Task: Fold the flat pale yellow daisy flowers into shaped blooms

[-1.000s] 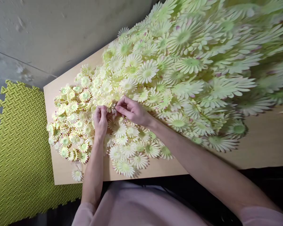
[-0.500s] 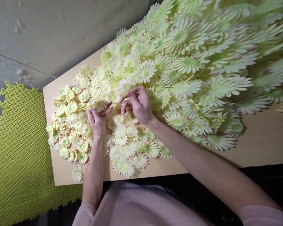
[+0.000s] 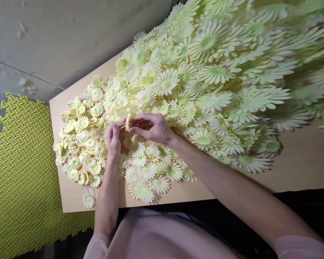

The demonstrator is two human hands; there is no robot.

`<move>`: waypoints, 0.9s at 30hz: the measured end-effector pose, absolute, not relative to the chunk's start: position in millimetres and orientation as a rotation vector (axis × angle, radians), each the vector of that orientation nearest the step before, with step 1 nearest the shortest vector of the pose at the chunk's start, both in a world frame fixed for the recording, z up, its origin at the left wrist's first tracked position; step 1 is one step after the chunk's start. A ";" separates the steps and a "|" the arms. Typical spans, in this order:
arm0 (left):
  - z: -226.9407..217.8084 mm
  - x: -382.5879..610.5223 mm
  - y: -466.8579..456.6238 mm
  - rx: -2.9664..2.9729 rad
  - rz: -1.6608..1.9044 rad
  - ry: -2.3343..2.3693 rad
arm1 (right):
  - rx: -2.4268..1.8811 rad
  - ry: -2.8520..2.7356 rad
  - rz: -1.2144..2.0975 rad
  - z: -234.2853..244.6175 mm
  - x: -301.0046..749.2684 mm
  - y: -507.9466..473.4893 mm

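An artificial daisy-like flower head [image 3: 127, 122], pale cream and seen edge-on, is held up between my two hands. My left hand [image 3: 113, 139] is closed, its fingertips meeting the flower from the left. From the right, my right hand [image 3: 156, 128] pinches at the same flower with thumb and fingers. What lies inside the fingers is hidden. Below and around the hands are more loose flower heads, among them a small heap [image 3: 147, 172] in front of the right wrist. Left of my left hand lies a denser cluster [image 3: 82, 138] of smaller-looking flowers with pinkish petal tips.
A large pile of pale green-white flowers [image 3: 216, 72] covers the back and right of the wooden table [image 3: 299, 165]. One flower [image 3: 88, 201] lies alone near the front left edge. Yellow-green foam mats [image 3: 24, 169] are at the left, and a worn grey wall [image 3: 70, 36] stands behind.
My right hand has dropped slightly and moved left, closing on the flower. The flower has turned from face-up at my left fingers to edge-on between both hands. My left fingers have folded in.
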State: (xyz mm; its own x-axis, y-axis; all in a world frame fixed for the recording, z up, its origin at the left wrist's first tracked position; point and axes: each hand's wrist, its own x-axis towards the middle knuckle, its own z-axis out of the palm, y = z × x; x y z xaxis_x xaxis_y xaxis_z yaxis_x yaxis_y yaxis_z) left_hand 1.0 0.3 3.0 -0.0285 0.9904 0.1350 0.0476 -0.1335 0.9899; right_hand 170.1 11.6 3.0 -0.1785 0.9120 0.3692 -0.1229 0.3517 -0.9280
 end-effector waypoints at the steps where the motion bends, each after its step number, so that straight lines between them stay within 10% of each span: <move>1: 3.9 1.4 -0.1 1.315 1.319 1.154 | -0.782 -1.413 1.137 2.5 170.1 11.5; 27: 7.0 2.7 0.3 1.385 1.308 1.201 | -0.735 -1.276 1.441 7.6 172.3 12.0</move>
State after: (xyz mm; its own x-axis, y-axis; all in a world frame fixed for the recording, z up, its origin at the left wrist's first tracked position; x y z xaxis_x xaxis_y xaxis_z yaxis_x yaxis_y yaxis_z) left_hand 2.7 0.3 7.0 -0.0134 0.9857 0.1681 0.0838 -0.1664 0.9825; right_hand 172.3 12.0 7.6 -0.2830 0.9421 0.1800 -0.2928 0.0938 -0.9515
